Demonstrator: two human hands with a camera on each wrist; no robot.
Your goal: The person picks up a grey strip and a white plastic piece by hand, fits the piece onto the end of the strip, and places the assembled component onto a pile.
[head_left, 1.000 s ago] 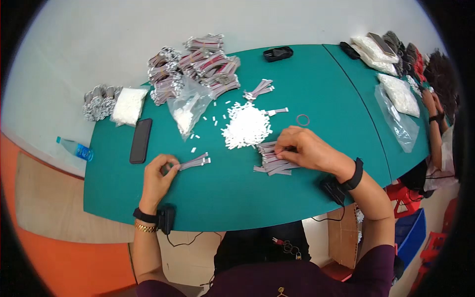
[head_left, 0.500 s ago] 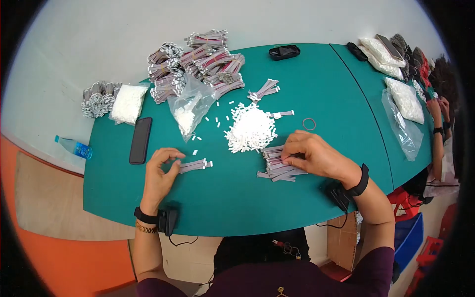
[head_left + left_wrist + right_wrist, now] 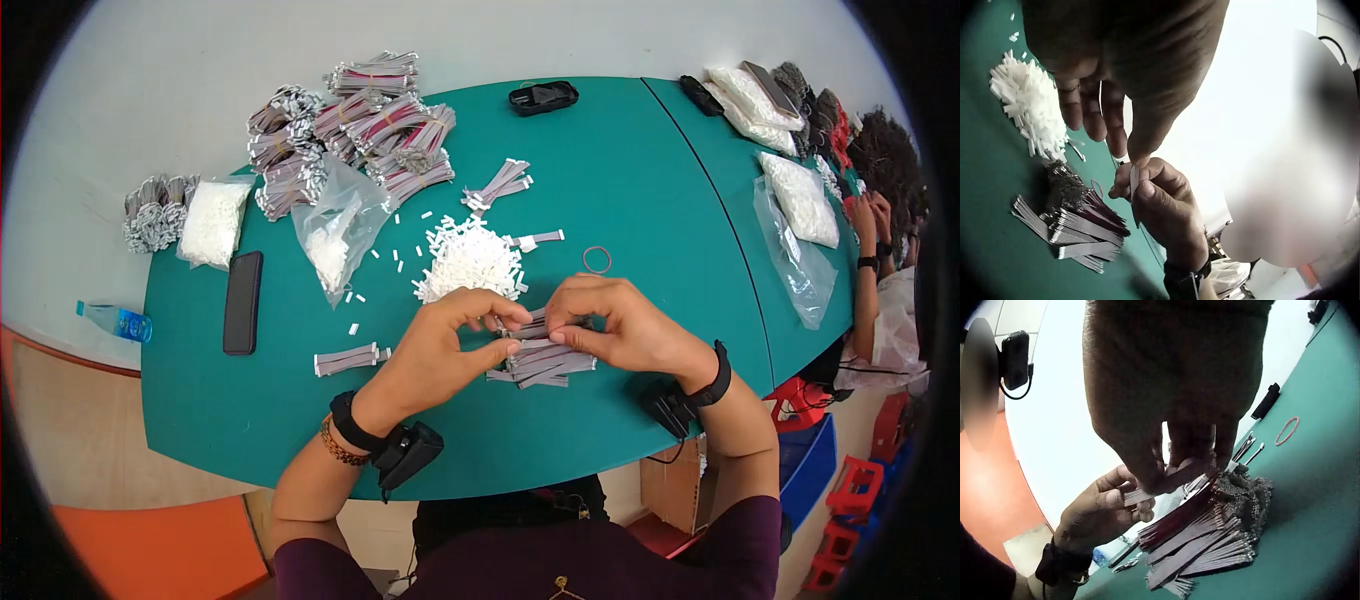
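My right hand [image 3: 620, 325] pinches a flat grey ribbon cable [image 3: 1139, 498] between thumb and fingertips, over a pile of such cables [image 3: 540, 368] with small white connector ends. My left hand [image 3: 445, 340] has come up from the left. Its thumb tip sits right at the cable's near end, while a gap shows between thumb and index finger in the head view. In the left wrist view the right hand [image 3: 1169, 206] holds the cable upright, below my left thumb. Behind both hands lies a heap of small white plastic pieces [image 3: 470, 258].
A few cables [image 3: 347, 359] lie left of my left hand. Bundled cables [image 3: 385, 125], bags of white pieces [image 3: 213, 222] and a phone [image 3: 242, 303] stand at the back left. A red rubber band [image 3: 596, 260] lies beyond my right hand. Another person's hands [image 3: 868, 215] work at far right.
My left hand has left the small group of cables at left and moved right, meeting the right hand. The right hand has lifted a cable from the pile. The head view has shifted slightly.
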